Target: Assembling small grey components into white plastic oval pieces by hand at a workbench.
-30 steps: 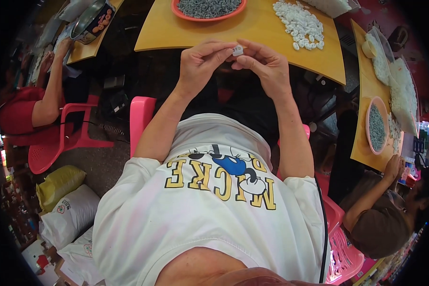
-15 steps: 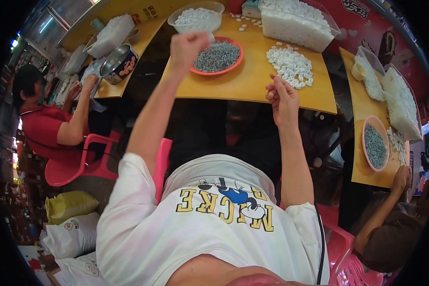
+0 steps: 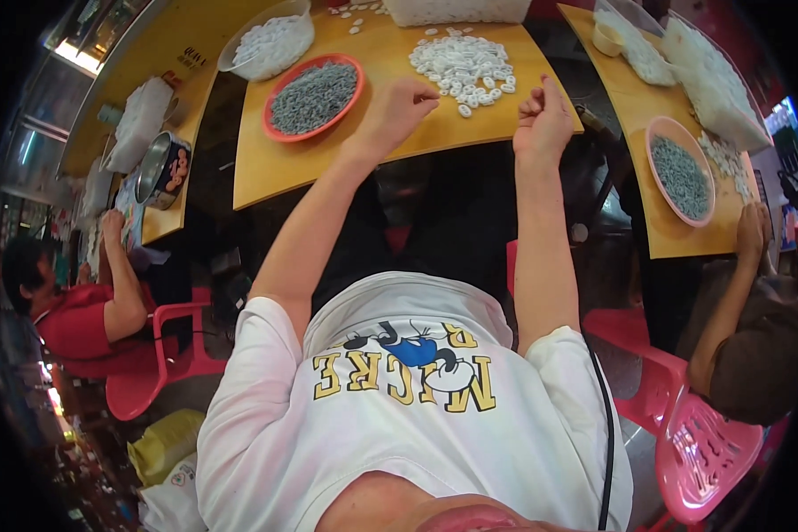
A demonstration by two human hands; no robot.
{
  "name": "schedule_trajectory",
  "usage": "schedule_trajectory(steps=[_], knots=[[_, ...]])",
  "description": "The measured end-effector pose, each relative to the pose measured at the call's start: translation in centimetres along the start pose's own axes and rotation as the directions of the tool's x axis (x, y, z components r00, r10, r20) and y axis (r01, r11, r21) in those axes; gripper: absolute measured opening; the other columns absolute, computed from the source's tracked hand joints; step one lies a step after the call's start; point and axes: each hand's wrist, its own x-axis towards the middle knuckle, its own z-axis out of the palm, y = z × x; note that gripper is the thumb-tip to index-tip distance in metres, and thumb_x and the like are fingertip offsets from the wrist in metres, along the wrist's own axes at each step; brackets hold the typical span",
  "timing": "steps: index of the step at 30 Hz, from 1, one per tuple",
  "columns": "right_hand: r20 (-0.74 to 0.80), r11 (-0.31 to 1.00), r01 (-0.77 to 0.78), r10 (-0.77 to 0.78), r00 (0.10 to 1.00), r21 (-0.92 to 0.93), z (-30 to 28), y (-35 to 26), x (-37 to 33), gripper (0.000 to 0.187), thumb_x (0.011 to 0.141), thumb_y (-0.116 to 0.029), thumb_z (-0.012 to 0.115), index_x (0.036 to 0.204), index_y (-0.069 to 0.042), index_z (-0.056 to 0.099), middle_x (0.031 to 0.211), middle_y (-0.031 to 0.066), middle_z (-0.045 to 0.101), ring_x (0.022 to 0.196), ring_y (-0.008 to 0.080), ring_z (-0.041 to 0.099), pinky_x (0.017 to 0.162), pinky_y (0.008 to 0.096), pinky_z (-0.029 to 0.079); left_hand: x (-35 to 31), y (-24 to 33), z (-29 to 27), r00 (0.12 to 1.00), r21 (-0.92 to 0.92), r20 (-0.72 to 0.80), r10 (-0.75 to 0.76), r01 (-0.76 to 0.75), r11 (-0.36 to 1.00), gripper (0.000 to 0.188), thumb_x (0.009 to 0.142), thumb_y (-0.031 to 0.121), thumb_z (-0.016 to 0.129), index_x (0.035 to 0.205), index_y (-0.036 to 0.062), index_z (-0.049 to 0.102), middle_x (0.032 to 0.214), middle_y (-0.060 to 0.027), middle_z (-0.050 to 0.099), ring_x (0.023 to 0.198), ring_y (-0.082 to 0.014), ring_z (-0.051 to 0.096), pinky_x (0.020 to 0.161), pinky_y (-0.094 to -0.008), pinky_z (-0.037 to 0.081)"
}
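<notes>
Over the front of the yellow table my left hand (image 3: 402, 111) is closed, its fingertips pinched together beside a heap of small white oval plastic pieces (image 3: 459, 64). What it holds, if anything, is too small to make out. Right of that heap, near the table's corner, my right hand (image 3: 543, 120) is also closed, thumb against the curled fingers. Any small thing in it stays hidden. To the left of my left hand sits an orange-red plate (image 3: 358, 82) heaped with small grey screw-like parts (image 3: 312, 97).
Behind the plate stands a clear bowl (image 3: 224, 59) of white pieces. A large clear tub (image 3: 457, 12) is at the far edge. At left, a person in red (image 3: 84, 310) works beside a metal pot (image 3: 155, 168); at right, another person (image 3: 758, 355) sits near a pink bowl (image 3: 708, 208).
My left hand has come down from beside the clear bowl, past the plate, toward the heap of white pieces. My right hand remains raised near the heap. The whole view has shifted.
</notes>
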Motion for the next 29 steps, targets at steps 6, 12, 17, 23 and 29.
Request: schedule_trajectory(steps=[6,12,17,23,29], knots=[[0.033,0.999,-0.035,0.036,0.999,-0.026,0.8,0.3,-0.7,0.013,0.085,-0.009,0.058,0.093,0.002,0.058,0.068,0.0027,0.051,0.052,0.0059,0.039,0.048,0.0191,0.032,1.7,0.6,2.7,0.992,0.12,-0.069,-0.103,0.111,0.987,0.021,0.076,0.018,0.063,0.088,0.0022,0.066,0.087,-0.0138,0.063,0.08,-0.0259,0.06,0.072,-0.034,0.046],[0.053,0.999,-0.019,0.021,0.998,-0.037,1.0,0.5,-0.7,0.013,0.085,-0.008,0.058,0.092,0.003,0.058,0.068,0.0034,0.052,0.053,0.0064,0.04,0.048,0.0192,0.032,1.4,-0.6,2.9,0.99,0.163,-0.13,-0.054,0.076,0.984,0.02,0.078,0.019,0.061,0.088,0.002,0.066,0.089,-0.0146,0.061,0.085,-0.028,0.059,0.074,-0.0362,0.045],[0.095,0.997,-0.007,0.015,0.995,-0.078,1.3,1.3,-1.4,0.013,0.085,-0.008,0.058,0.091,0.003,0.059,0.067,0.0034,0.053,0.052,0.0063,0.04,0.047,0.0184,0.033,-1.0,-1.4,0.9,0.997,0.328,-0.017,0.072,-0.062,0.943,0.018,0.081,0.017,0.056,0.087,0.0029,0.066,0.092,-0.0165,0.057,0.088,-0.0331,0.056,0.076,-0.0395,0.045],[0.238,0.97,0.014,0.045,0.97,-0.242,2.5,2.9,-4.2,0.013,0.085,-0.009,0.059,0.09,0.003,0.061,0.065,0.0015,0.053,0.051,0.005,0.04,0.047,0.0173,0.032,-2.2,-1.5,-0.8,1.0,0.248,0.009,0.004,-0.007,0.969,0.019,0.082,0.017,0.056,0.086,0.0012,0.065,0.09,-0.0158,0.058,0.088,-0.0322,0.056,0.076,-0.0391,0.044],[0.372,0.923,0.041,0.114,0.921,-0.384,3.0,3.6,-5.5,0.014,0.084,-0.008,0.059,0.094,0.001,0.063,0.066,0.0022,0.056,0.053,0.0051,0.044,0.049,0.0175,0.034,-2.3,-1.7,-1.1,0.979,-0.023,-0.075,-0.188,0.187,0.982,0.024,0.083,0.021,0.059,0.093,0.0006,0.064,0.093,-0.0152,0.061,0.087,-0.0203,0.059,0.076,-0.033,0.044]])
